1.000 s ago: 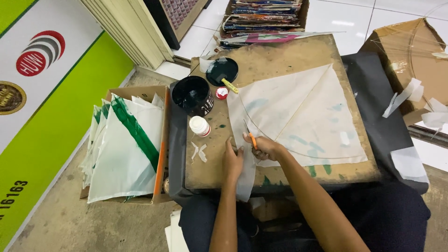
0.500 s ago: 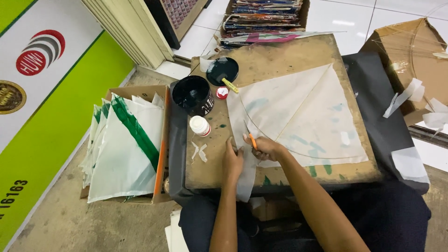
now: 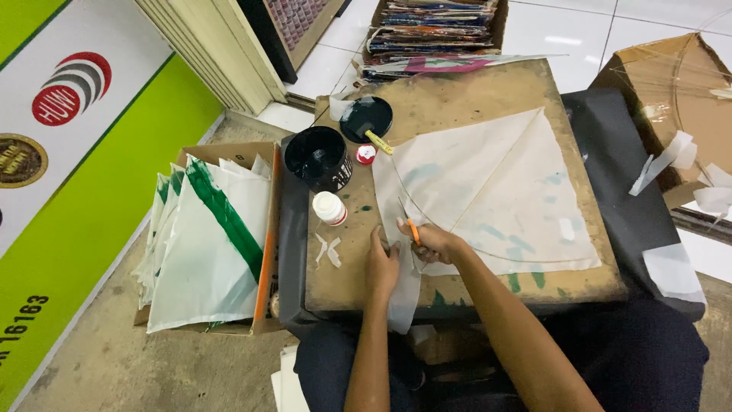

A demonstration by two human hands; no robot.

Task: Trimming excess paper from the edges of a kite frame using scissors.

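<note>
The right hand (image 3: 436, 243) grips an orange-handled tool (image 3: 412, 230) at the kite's (image 3: 496, 191) near corner, by the desk's (image 3: 457, 91) front edge. The left hand (image 3: 381, 263) presses flat on a paper strip (image 3: 404, 294) overhanging that edge. A white bottle (image 3: 330, 207) and black pot (image 3: 316, 156) stand near the left edge.

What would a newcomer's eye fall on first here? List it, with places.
First, the big white paper kite spread flat across the wooden board, with faint green smudges. At its near-left edge the right hand holds an orange-handled tool, while the left hand presses a paper strip. To the left, a cardboard box holds stacked white kites with a green stripe.
</note>
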